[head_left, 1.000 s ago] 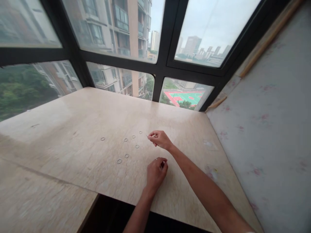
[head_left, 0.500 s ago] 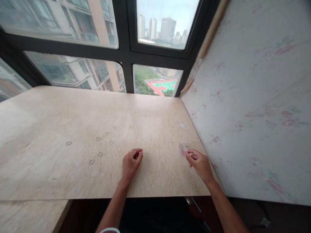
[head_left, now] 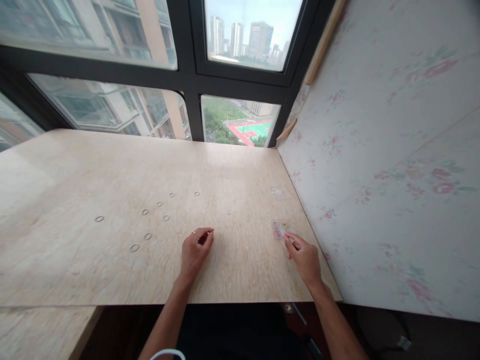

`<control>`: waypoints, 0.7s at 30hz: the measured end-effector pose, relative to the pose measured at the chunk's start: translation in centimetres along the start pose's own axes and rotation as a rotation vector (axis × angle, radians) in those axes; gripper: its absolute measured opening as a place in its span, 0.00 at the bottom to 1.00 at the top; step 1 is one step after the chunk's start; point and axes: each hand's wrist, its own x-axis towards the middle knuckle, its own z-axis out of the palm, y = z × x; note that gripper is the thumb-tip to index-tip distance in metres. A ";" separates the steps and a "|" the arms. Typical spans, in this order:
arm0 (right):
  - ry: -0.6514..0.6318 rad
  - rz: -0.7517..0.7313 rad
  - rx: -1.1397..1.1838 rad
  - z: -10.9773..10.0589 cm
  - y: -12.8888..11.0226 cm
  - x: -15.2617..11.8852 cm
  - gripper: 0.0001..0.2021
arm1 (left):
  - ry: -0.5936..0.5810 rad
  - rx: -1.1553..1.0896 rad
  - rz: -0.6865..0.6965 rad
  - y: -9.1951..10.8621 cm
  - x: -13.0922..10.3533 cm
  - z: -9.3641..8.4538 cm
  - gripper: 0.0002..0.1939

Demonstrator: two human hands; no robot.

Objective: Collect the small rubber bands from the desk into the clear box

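My right hand [head_left: 303, 255] is closed in a pinch at the lower right corner of a small, flat, see-through box or packet [head_left: 277, 229]. Small items show in it, some reddish, one yellowish. Whatever the fingertips hold is too small or hidden to name. My left hand [head_left: 195, 250] rests on the pale marbled countertop [head_left: 240, 270], thumb and fingertips pressed together. Anything between them cannot be made out. Left of that hand lie several thin, dark rings, the nearest being one ring [head_left: 148, 236], with another ring [head_left: 135, 248] just beyond it.
A second clear packet or lid [head_left: 277, 192] lies farther back near the flowered wall [head_left: 393, 200], which bounds the counter on the right. Dark window frames [head_left: 191, 85] close off the back. The counter's front edge runs before my body.
The whole view has shifted slightly, so counter, rings and hands appear a little farther left. Both hands keep nearly the same pinched pose, my right still at the clear box's corner.
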 end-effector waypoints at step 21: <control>-0.123 -0.011 0.269 2.0 0.7 -3.2 0.22 | 0.064 -0.078 -0.114 -0.8 -0.9 -4.7 0.11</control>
